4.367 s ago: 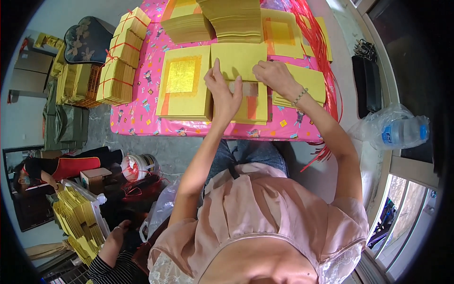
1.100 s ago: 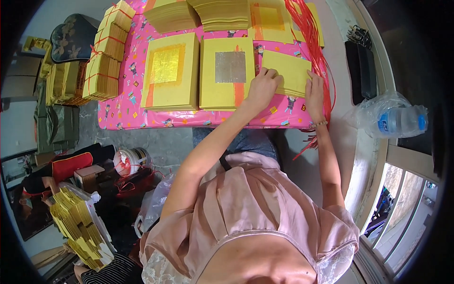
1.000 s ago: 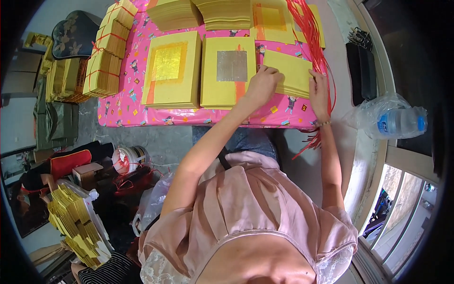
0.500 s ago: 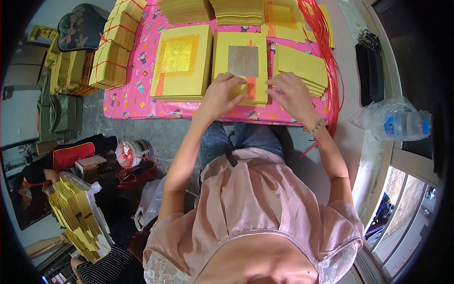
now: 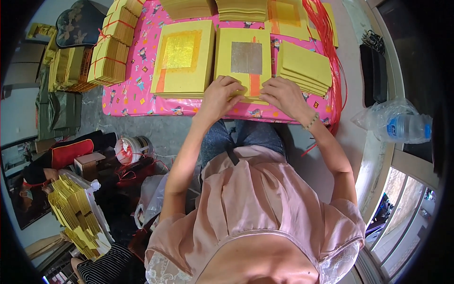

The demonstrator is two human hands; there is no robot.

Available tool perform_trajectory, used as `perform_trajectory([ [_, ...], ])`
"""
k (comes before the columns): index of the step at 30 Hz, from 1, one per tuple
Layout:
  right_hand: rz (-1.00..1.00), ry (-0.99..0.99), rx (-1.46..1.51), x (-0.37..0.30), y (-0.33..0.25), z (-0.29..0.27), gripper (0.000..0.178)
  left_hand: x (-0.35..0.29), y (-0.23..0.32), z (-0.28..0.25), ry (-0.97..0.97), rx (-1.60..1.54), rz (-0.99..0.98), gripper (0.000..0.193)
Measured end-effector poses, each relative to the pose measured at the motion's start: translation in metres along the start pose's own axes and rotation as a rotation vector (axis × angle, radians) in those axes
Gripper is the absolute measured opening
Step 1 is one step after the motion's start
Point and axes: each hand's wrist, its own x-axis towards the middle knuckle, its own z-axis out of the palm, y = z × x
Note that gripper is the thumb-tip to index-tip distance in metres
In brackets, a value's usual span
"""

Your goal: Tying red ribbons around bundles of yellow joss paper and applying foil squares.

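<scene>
A stack of yellow paper [image 5: 222,52] with a silver square and an orange strip on its top sheet lies in front of me on the pink table. My left hand [image 5: 221,98] grips its near left corner, fingers curled over the top and thumb at the near edge. At the near right corner my right hand [image 5: 285,98], with a beaded bracelet on its wrist, has its fingers bent onto the paper. The fingertips partly hide the stack's near edge. To the left lies another yellow paper stack [image 5: 158,57] with a gold square; fanned yellow sheets [image 5: 305,66] rest at the right.
Yellow bundles tied with red string [image 5: 108,61] line the table's left side. Red strings [image 5: 335,71] hang over its right edge. A plastic water bottle [image 5: 409,128] stands far right. At lower left, another person is beside stacked yellow paper [image 5: 75,208], near a white bucket [image 5: 135,149].
My right hand has moved left onto the stack's near right corner, and its fingers have closed in. The left hand stays at the left corner with its fingers slightly more curled.
</scene>
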Motion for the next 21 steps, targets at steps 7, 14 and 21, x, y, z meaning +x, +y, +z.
perform_trajectory([
  [7, 0.068, -0.007, 0.065, 0.0046, 0.0027, -0.0015, 0.017, 0.0016, 0.0006, 0.0009, 0.045, -0.012, 0.002, 0.015],
  [14, 0.111, -0.017, 0.127, 0.0045, 0.0042, -0.0011, 0.015, 0.0026, 0.0029, -0.0005, 0.052, -0.003, -0.016, 0.013],
  [21, 0.114, -0.016, 0.142, 0.0044, 0.0043, -0.0019, 0.015, 0.0020, 0.0013, 0.0021, 0.082, -0.014, -0.017, 0.013],
])
